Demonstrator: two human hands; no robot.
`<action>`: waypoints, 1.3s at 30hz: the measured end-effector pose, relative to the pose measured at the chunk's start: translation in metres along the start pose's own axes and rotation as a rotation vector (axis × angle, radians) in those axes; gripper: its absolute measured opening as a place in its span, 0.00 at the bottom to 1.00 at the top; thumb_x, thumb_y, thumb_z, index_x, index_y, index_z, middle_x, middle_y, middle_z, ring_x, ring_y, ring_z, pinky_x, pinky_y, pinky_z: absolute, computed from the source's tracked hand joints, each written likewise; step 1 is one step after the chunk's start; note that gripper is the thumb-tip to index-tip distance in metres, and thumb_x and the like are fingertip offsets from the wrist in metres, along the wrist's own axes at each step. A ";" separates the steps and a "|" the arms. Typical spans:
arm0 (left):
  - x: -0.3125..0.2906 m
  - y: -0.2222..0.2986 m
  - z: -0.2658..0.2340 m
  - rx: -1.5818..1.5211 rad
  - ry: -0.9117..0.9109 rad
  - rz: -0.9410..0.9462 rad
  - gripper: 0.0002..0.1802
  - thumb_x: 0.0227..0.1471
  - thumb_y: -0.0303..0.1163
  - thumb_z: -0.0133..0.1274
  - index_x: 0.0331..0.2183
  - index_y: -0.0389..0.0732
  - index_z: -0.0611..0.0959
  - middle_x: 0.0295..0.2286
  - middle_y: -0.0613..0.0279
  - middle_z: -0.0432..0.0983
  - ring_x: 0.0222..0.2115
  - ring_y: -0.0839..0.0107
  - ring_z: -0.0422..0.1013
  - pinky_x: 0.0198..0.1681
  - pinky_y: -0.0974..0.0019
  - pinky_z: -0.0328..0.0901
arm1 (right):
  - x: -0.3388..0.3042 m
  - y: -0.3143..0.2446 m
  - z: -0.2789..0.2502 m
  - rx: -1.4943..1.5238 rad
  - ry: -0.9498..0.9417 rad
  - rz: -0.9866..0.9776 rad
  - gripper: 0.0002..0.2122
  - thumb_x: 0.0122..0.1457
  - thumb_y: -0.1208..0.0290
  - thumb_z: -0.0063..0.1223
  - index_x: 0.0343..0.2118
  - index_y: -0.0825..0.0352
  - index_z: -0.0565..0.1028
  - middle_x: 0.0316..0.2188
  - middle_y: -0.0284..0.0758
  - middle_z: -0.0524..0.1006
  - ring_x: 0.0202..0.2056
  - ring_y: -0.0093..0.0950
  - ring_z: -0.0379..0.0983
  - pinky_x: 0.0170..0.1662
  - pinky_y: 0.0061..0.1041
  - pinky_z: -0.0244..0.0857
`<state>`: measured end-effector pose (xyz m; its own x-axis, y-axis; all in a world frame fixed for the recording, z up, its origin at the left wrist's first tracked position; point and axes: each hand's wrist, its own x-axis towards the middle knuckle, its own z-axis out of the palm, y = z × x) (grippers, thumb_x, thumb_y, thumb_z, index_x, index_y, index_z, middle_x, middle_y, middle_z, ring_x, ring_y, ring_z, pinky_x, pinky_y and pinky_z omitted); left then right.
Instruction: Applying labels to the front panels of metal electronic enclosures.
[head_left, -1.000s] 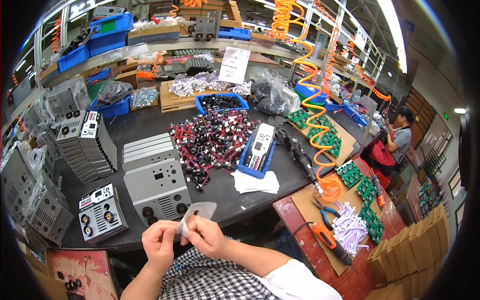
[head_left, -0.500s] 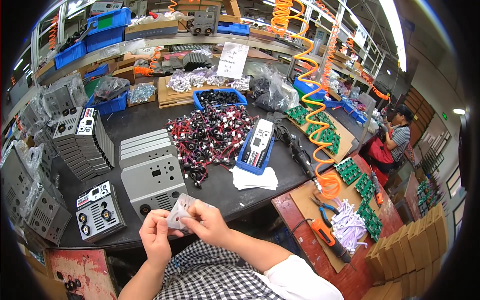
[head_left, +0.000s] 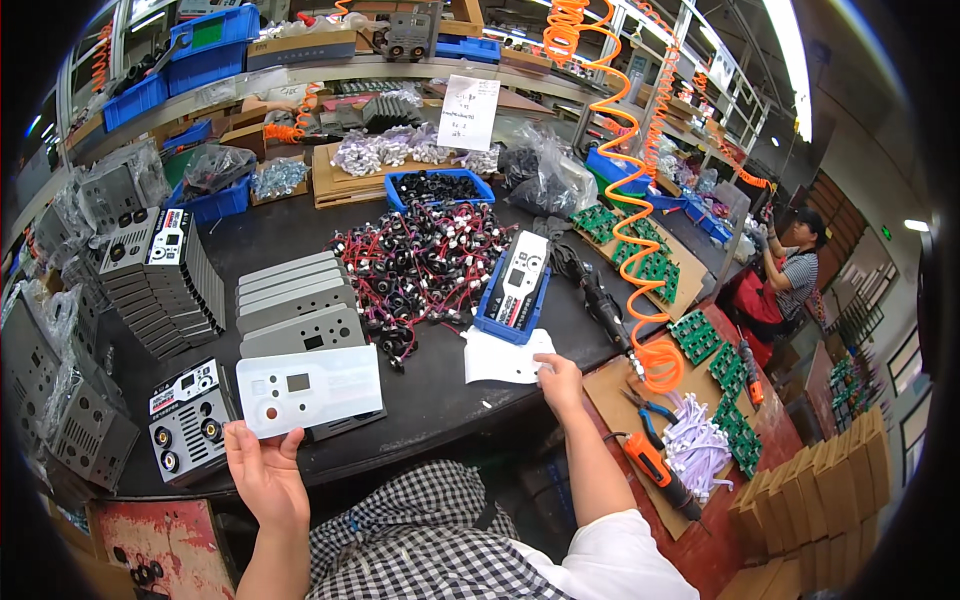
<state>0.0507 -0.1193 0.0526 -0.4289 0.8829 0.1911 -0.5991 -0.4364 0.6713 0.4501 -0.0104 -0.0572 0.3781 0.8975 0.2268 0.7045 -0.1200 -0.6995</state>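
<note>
Ok, status. L hand (head_left: 265, 470), lower left of frame: fingers curled around the lower edge of a white faceplate overlay (head_left: 310, 388), thumb side on its left corner. Overlay is held flat, just above the front grey metal panel (head_left: 300, 335) of the stacked row at centre left; can't tell if it's touching yet. It has one red dot, round holes and a small rectangular window.

R hand (head_left: 560, 378), centre right: fingers spread and pressed down on the edge of a white backing sheet (head_left: 505, 355) lying on the dark bench (head_left: 440, 400). Nothing pinched that I can see, more resting than gripping.

Doing the step well, imo: line the overlay's window and holes up with the panel cutouts first, tack one edge, then smooth across so no bubbles or skew. Keep fingers off any adhesive side, hold by the edges only.

Packages, labels, signs:
- white paper sheet (head_left: 468, 112) w/ handwriting, upright, upper centre, rectangular.
- blue tray (head_left: 515, 290) w/ white printed overlays stacked in it, centre.
- blue bin (head_left: 440, 187) of black round parts, above the red/black wired-connector pile (head_left: 415, 265).
- finished front panel (head_left: 185, 420) w/ black-white label strip on top, lower left.
- clear bags (head_left: 545, 170) over parts, upper centre-right.
- brown cardboard dividers (head_left: 810, 510), lower right.
- green circuit boards (head_left: 725, 370) along the right edge of bench.
</note>
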 end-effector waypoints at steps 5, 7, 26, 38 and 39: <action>-0.005 0.001 0.004 0.088 -0.106 0.075 0.08 0.62 0.34 0.36 0.36 0.40 0.66 0.37 0.58 0.70 0.38 0.71 0.71 0.38 0.65 0.72 | 0.023 0.009 0.004 -0.029 0.082 0.027 0.14 0.46 0.75 0.44 0.35 0.64 0.80 0.20 0.42 0.78 0.24 0.30 0.76 0.34 0.26 0.68; -0.008 0.003 0.005 0.135 -0.128 0.145 0.09 0.62 0.34 0.36 0.36 0.39 0.66 0.39 0.56 0.68 0.39 0.70 0.70 0.38 0.65 0.72 | 0.025 0.007 0.004 -0.085 0.079 0.014 0.12 0.47 0.73 0.47 0.35 0.66 0.79 0.23 0.42 0.78 0.27 0.33 0.76 0.35 0.29 0.67; -0.017 -0.005 -0.010 0.952 -0.474 0.959 0.14 0.44 0.34 0.62 0.28 0.39 0.74 0.45 0.46 0.59 0.50 0.48 0.61 0.45 0.56 0.67 | -0.149 -0.251 0.028 1.080 -0.595 -0.558 0.03 0.47 0.80 0.58 0.25 0.71 0.75 0.26 0.37 0.75 0.30 0.27 0.71 0.35 0.22 0.64; 0.071 0.009 -0.063 0.680 -0.022 0.042 0.05 0.50 0.26 0.55 0.28 0.34 0.80 0.21 0.70 0.74 0.24 0.84 0.67 0.30 0.78 0.62 | -0.081 -0.218 0.066 0.789 -0.479 -0.677 0.02 0.55 0.81 0.49 0.27 0.72 0.72 0.32 0.32 0.70 0.33 0.19 0.65 0.37 0.16 0.58; 0.073 0.005 -0.067 0.702 -0.014 0.020 0.04 0.50 0.26 0.55 0.27 0.34 0.79 0.21 0.70 0.74 0.24 0.84 0.67 0.29 0.78 0.62 | -0.076 -0.217 0.072 0.779 -0.408 -0.632 0.02 0.51 0.79 0.53 0.26 0.71 0.74 0.29 0.36 0.74 0.34 0.25 0.70 0.40 0.22 0.62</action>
<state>-0.0289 -0.0685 0.0221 -0.4242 0.8799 0.2143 -0.0114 -0.2418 0.9703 0.2252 -0.0225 0.0286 -0.2494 0.7933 0.5554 0.0721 0.5872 -0.8063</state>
